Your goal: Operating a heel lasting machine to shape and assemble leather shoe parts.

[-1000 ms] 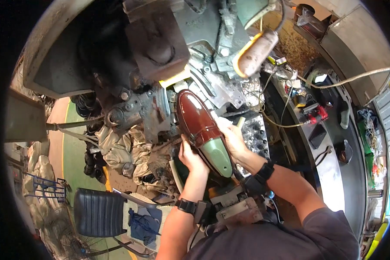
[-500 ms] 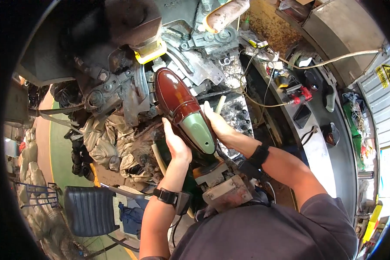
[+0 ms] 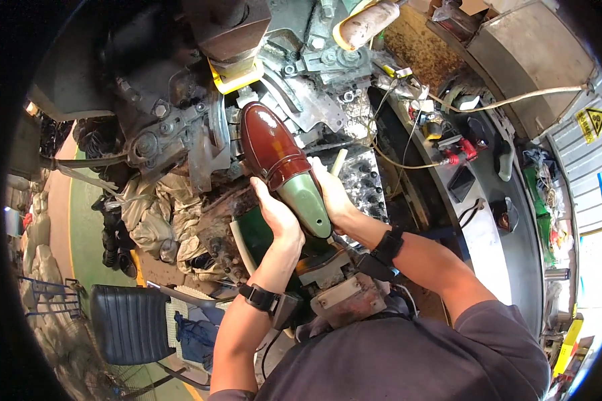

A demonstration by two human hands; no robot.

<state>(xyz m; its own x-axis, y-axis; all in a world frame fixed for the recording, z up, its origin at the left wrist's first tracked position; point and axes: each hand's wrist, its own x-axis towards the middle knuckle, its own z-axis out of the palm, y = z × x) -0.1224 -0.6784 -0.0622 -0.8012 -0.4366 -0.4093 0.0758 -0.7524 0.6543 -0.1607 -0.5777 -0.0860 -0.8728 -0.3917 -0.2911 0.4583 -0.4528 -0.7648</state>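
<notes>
A glossy reddish-brown loafer upper (image 3: 269,139) is stretched over a pale green shoe last (image 3: 304,204). Its toe points away from me, in among the metal parts of a machine (image 3: 207,127). My left hand (image 3: 279,215) supports the left side near the heel end, palm turned up. On the other side, my right hand (image 3: 332,194) presses against the upper's edge and the last. Both hands are closed about the shoe, with several fingers hidden beneath it. The back of the last, with a small dark hole, lies bare between my wrists.
Below the shoe juts a worn metal block (image 3: 348,294), close to my body. A yellow-edged part (image 3: 237,79) hangs over the toe. To the right runs a bench (image 3: 491,247) with a red tool (image 3: 463,151) and a hose. A dark chair (image 3: 130,324) stands at left.
My left hand has shifted slightly right and up along the last's side. The shoe stays almost where it was in both hands, while the whole view has tilted a little.
</notes>
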